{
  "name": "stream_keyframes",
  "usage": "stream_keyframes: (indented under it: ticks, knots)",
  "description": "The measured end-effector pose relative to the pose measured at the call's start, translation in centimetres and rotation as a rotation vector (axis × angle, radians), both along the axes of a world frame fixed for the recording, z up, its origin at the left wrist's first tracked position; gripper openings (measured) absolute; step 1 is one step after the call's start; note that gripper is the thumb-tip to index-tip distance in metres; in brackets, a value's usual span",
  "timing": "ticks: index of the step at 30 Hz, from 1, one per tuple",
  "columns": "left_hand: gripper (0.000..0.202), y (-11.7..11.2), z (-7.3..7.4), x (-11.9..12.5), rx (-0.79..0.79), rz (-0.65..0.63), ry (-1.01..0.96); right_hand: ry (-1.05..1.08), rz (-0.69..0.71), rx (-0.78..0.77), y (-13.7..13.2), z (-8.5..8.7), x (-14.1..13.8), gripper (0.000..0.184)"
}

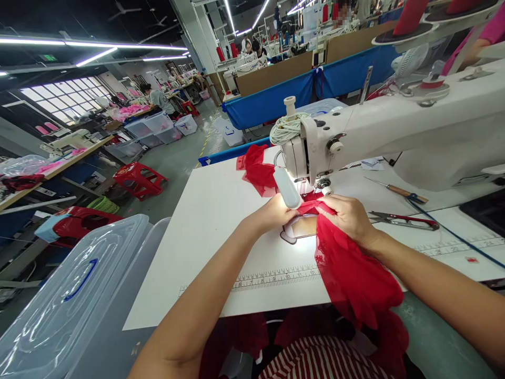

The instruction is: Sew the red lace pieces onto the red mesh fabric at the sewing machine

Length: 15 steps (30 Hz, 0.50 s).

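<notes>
A red sheer fabric piece (pixel 343 263) runs from under the needle of a white sewing machine (pixel 355 126), over the table edge and down toward my lap. My left hand (pixel 278 213) is closed on the fabric just left of the needle, partly hidden behind the machine's small lit lamp (pixel 287 188). On the right side, my right hand (pixel 349 218) pinches the same fabric close to the presser foot. More red fabric (pixel 258 171) lies behind the needle on the table's far side. The needle tip itself is hidden.
Thread snips (pixel 406 220) and a wooden-handled awl (pixel 398 192) lie right of my right hand. A ruler strip (pixel 272 278) marks the white tabletop (pixel 189 242). To the left stand a lidded clear bin (pixel 82 279) and a red stool (pixel 140 179).
</notes>
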<state>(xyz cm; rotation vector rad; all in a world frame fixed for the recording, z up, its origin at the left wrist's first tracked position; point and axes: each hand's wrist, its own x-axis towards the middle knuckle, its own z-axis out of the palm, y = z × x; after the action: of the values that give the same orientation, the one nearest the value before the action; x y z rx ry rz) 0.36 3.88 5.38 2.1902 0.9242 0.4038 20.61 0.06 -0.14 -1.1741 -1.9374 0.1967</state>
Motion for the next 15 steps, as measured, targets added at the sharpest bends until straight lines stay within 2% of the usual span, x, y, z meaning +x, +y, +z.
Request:
stream_keyframes:
  ticks: [2, 4, 6, 8, 11, 15]
  knots:
    - [0.011, -0.3, -0.2, 0.1, 0.031, 0.007, 0.008, -0.005, 0.008, -0.007, -0.1, 0.2, 0.0, 0.031]
    - [0.017, -0.7, -0.7, 0.4, 0.112, 0.065, 0.034, -0.008, 0.019, -0.014, -0.2, 0.3, -0.1, 0.03]
    - [0.027, -1.2, -1.5, 0.6, 0.233, 0.154, 0.079, -0.016, 0.04, -0.021, -0.4, 0.4, -0.1, 0.028]
    - [0.03, -1.8, -2.1, 0.7, 0.389, 0.191, 0.133, -0.032, 0.069, -0.03, -0.6, 0.5, 0.0, 0.026]
    - [0.026, -2.6, -2.8, 0.5, 0.564, 0.143, 0.183, -0.044, 0.133, -0.053, -1.0, 0.7, 0.4, 0.023]
    - [0.02, -3.3, -3.6, -0.1, 0.629, 0.103, 0.205, -0.143, 0.209, -0.026, -1.3, 0.4, 0.9, 0.022]
